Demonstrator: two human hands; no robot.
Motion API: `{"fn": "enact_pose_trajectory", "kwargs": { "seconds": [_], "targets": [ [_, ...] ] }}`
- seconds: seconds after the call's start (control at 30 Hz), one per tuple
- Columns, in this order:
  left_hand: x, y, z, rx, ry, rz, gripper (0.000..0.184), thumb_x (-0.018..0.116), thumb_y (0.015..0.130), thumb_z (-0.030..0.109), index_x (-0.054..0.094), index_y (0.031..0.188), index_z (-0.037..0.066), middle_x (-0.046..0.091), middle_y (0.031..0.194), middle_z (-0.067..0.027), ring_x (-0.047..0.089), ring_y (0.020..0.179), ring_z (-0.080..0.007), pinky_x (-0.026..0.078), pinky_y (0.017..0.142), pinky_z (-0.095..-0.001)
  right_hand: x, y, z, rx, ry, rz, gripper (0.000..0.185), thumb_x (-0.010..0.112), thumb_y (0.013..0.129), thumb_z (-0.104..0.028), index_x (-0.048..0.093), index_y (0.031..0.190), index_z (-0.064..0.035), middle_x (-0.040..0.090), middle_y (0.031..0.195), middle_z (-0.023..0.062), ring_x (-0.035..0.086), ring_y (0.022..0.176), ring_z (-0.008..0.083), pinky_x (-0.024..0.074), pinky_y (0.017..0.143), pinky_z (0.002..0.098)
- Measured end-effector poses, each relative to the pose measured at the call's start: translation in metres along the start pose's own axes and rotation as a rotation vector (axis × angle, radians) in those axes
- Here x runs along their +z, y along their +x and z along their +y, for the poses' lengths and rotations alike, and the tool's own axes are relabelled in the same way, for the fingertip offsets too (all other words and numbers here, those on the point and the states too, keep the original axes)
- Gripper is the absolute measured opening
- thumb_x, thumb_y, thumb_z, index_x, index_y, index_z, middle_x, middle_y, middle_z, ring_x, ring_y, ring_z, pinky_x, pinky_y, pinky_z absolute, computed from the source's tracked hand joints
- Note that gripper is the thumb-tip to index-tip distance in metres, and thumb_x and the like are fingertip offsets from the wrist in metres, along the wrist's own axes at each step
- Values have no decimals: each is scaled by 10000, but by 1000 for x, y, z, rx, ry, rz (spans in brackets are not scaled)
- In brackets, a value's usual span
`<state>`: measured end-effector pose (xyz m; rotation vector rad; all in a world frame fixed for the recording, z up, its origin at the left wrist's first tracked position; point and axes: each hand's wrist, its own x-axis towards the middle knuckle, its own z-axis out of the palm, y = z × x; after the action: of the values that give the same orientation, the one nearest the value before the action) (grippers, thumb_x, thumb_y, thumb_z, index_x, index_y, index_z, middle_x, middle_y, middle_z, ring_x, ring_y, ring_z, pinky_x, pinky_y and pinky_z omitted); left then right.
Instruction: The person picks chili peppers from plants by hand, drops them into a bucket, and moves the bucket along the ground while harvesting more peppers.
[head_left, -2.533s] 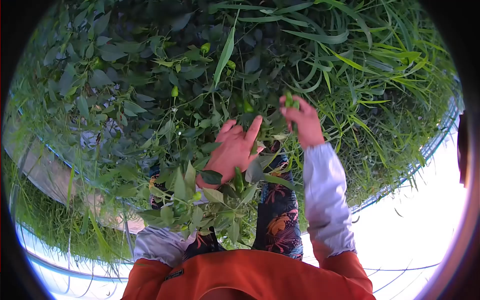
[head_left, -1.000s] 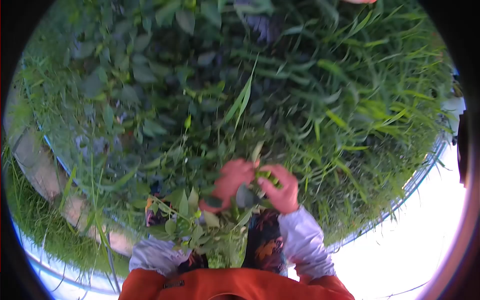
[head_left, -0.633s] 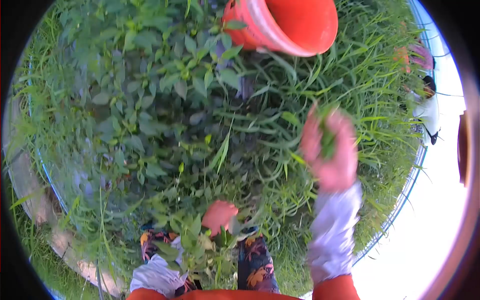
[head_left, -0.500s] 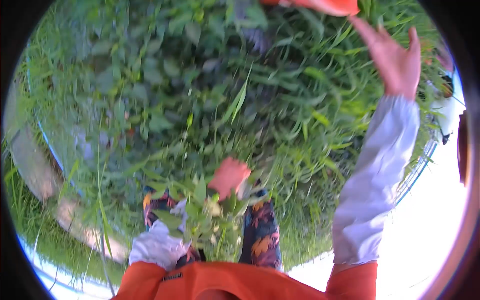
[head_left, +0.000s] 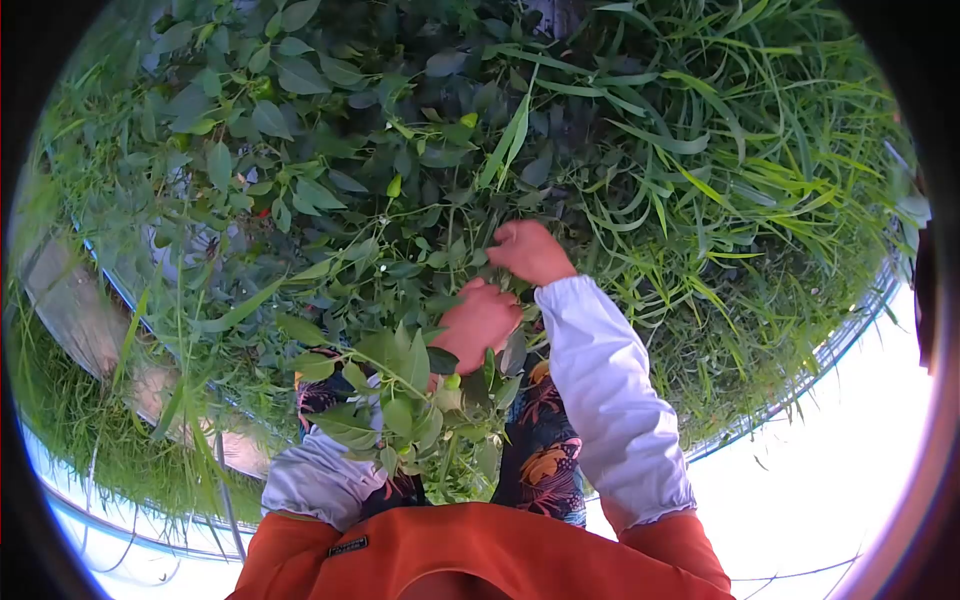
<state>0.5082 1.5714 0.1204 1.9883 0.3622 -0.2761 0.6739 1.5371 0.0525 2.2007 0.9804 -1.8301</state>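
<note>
My left hand (head_left: 478, 322) is curled low among the stems in front of my legs, its fingertips hidden by leaves. Just above and to the right of it, my right hand (head_left: 532, 252) bends its fingers down into the foliage; whatever they hold cannot be made out. A leafy branch (head_left: 400, 400) spreads over my left wrist, with a small green pepper (head_left: 452, 381) on it. Farther up the plants, another green pepper (head_left: 394, 186) hangs beyond my left hand, and a yellow-green one (head_left: 469, 120) shows higher up.
Long grass (head_left: 760, 150) grows thickly on the right. Dark-leaved plants (head_left: 290, 75) fill the upper left. A pale strip of ground (head_left: 85, 310) runs down the left side, and my patterned trouser legs (head_left: 545, 450) are below my hands.
My right hand carried green peppers up towards the red bucket, opened beside it, and has come back beside my left hand with fingers bent. The bucket and another person are out of view.
</note>
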Motion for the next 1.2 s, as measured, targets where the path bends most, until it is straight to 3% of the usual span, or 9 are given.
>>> {"fn": "enact_pose_trajectory", "kwargs": {
  "seconds": [0.1,0.27,0.37,0.47,0.67,0.77,0.97,1.07,1.2],
  "targets": [
    [14,-1,2,-72,-12,-55,243,693,567,92,669,808,107,638,879,-39,610,890,-235,419,829,-350,22,-33,-9,39,-108,82,402,705,736,-326,691,1055,-82,692,1017,156,662,919,348,527,797,445],
    [0,-5,2,-115,-56,-130,188,663,603,93,672,791,100,660,886,-49,616,893,-235,418,824,-353,49,-20,-9,167,-1,85,357,542,845,-344,685,1014,-64,684,999,187,648,921,382,511,822,455],
    [7,-3,2,-56,-32,36,199,660,598,87,673,797,103,658,864,-47,614,899,-230,417,825,-353,57,-17,7,6,170,131,361,553,852,-331,676,1016,-34,680,1002,196,653,910,376,506,820,453],
    [9,-2,1,-51,-84,45,114,669,608,107,652,721,105,645,790,-50,612,872,-236,426,837,-351,61,-21,10,151,530,136,325,591,831,-288,672,983,-12,675,985,205,660,892,360,504,815,434],
    [7,0,3,-41,-84,111,160,679,583,122,652,739,103,642,785,-45,610,863,-232,421,797,-351,56,-21,11,159,238,134,405,685,753,-344,669,1029,-47,679,1013,195,648,950,364,502,822,432],
    [10,1,4,-64,-68,-7,177,684,575,115,650,748,97,633,783,-53,607,866,-244,421,798,-355,47,-24,10,210,178,39,435,682,756,-355,653,1069,-54,679,1017,192,653,944,361,506,825,422],
    [4,-2,0,-71,-23,2,197,672,580,125,655,776,111,629,838,-43,608,882,-231,424,810,-345,61,-7,5,246,355,153,459,710,721,-284,645,1092,-23,684,1047,194,659,969,354,509,834,412],
    [10,-1,0,-61,-60,129,172,664,595,132,643,764,108,621,827,-43,606,870,-235,425,799,-347,71,-1,13,92,382,230,461,714,728,-260,645,1107,-8,695,1010,195,680,914,311,515,819,383],
    [4,3,1,-56,-119,82,153,639,620,167,648,763,113,607,809,-50,601,846,-243,426,777,-353,36,-23,10,177,694,81,424,729,729,-196,648,1093,6,697,886,152,662,777,219,510,753,322]
  ]
}}
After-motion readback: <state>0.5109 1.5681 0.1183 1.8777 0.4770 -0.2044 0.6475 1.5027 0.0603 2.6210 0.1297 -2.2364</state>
